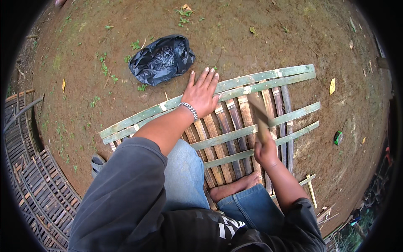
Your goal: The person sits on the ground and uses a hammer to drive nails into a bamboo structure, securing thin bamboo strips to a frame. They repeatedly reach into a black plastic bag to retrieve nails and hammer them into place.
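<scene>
Left hand (200, 94) lies flat along the bamboo frame (228, 137)'s far edge; right hand (265, 152) clamps a wooden handle (263, 131); soil (239, 33) spreads beyond both.

Lots of room at the far side, tight in the middle.
Over the dirt (260, 38) past the far edge of the slats (222, 140), a hand can pass right of the bag (147, 75). The bag blocks the way just past the left hand (200, 97). A blurry tool (264, 122) and the right hand (265, 150) block the slats' right part. A foot (235, 187) blocks their near edge.
</scene>
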The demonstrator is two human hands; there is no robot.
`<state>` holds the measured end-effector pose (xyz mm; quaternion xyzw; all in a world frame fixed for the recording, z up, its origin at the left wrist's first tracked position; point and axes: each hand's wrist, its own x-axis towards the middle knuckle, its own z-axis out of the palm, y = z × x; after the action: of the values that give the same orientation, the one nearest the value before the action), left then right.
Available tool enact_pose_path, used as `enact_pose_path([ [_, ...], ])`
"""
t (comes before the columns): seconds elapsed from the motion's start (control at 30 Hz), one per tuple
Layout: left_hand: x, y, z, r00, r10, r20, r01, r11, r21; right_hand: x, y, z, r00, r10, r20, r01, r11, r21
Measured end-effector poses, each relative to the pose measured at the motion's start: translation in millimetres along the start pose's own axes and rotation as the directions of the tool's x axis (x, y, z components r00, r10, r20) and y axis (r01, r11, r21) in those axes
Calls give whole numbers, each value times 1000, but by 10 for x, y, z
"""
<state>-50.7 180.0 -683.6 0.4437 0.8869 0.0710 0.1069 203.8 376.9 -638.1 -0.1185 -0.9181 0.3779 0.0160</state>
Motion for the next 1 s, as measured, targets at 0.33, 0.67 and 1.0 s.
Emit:
enact_pose_path([
  [0.33,3,-16,25,1000,-1,-15,1,1000,-1,-58,164,23,997,77,0,-76,990,120],
  [0.67,-23,-43,35,1000,0,1,0,1000,-23,85,-60,-400,930,322,175,-287,937,-199],
  [1.0,-460,-435,-449,953,-183,-240,13,820,-573,-747,-63,-1258,873,458,168,-413,877,-245],
])
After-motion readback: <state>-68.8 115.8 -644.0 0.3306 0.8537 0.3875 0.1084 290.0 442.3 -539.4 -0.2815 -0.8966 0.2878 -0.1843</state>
